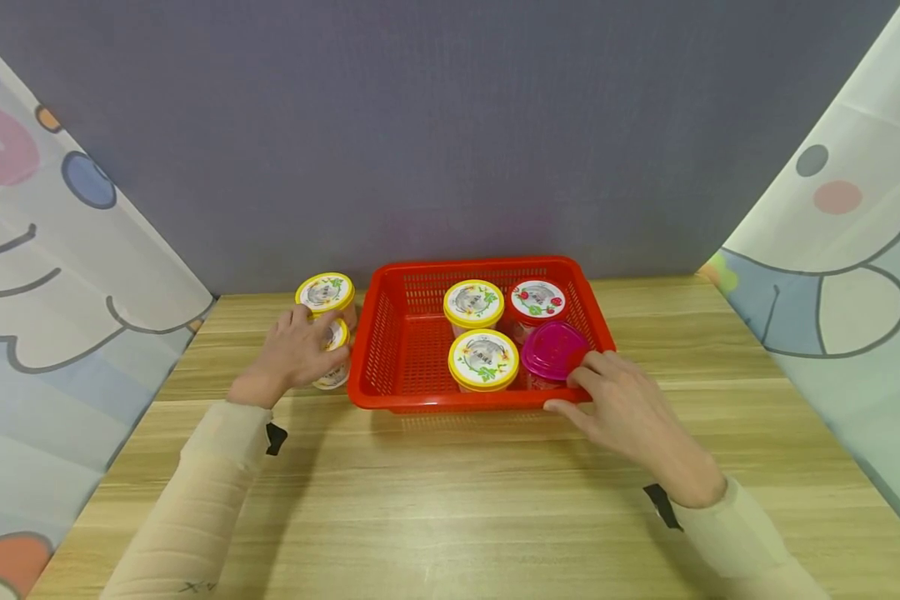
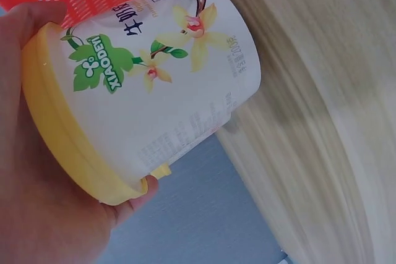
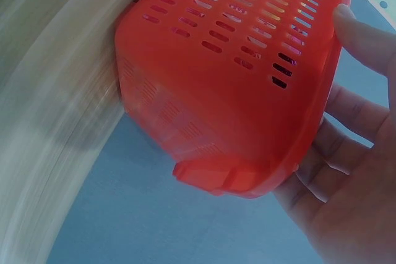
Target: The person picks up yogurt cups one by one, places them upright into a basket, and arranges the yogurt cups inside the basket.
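My left hand (image 1: 288,354) grips a paper tub with a yellow lid (image 2: 154,78) from above, thumb and fingers around the lid. Vanilla flowers and a green leaf logo are printed on its white side. Just behind it stands another yellow-lidded tub (image 1: 325,292). Both are left of a red plastic basket (image 1: 412,358). At the basket's front right corner my right hand (image 1: 633,412) holds the rim, thumb outside and fingers over the edge. Beside those fingers, inside the basket, is a tub with a magenta lid (image 1: 553,350).
Inside the basket also stand a rear yellow-lidded tub (image 1: 473,302), a front yellow-lidded tub (image 1: 483,360) and a tub with a strawberry-printed lid (image 1: 537,298). The wooden table (image 1: 435,500) backs onto a grey panel (image 1: 450,150). Cartoon-printed curtains (image 1: 855,275) flank both sides.
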